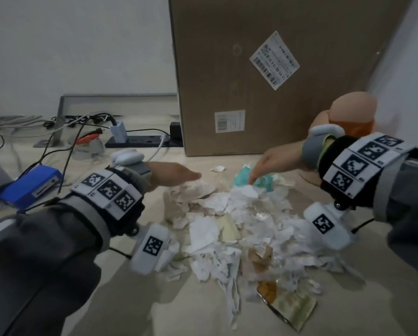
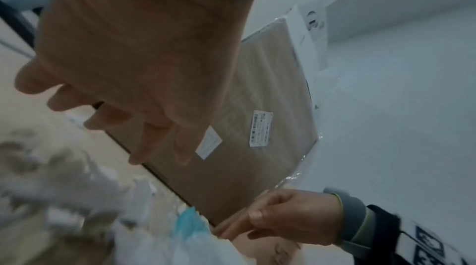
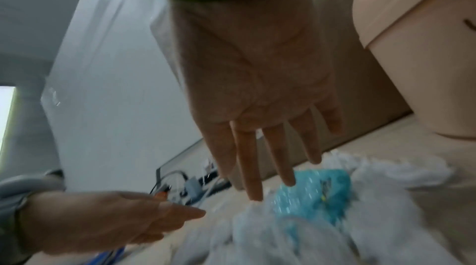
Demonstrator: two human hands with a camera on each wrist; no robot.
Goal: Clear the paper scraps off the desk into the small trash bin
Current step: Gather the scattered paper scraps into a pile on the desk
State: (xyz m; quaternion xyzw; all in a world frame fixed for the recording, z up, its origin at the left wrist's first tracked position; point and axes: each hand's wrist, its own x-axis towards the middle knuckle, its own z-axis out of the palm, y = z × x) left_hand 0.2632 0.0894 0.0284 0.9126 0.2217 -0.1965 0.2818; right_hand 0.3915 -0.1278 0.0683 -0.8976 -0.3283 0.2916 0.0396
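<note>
From my head cam, the paper scraps (image 1: 229, 226) sit heaped mid-worktop (image 1: 135, 299), a big cardboard box (image 1: 263, 76) right behind them. Left wrist cam: my left hand (image 2: 134, 69) is spread, holding nothing. Right wrist cam: my right hand (image 3: 257, 78), fingers straight, is by a teal wrapper (image 3: 311, 194).

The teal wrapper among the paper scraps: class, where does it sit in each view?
Head: teal wrapper upper centre, under the right hand.
Left wrist: bottom centre, beside that hand.
Right wrist: lower right, below the fingers.
Shared landmark: the cardboard box behind it.
</note>
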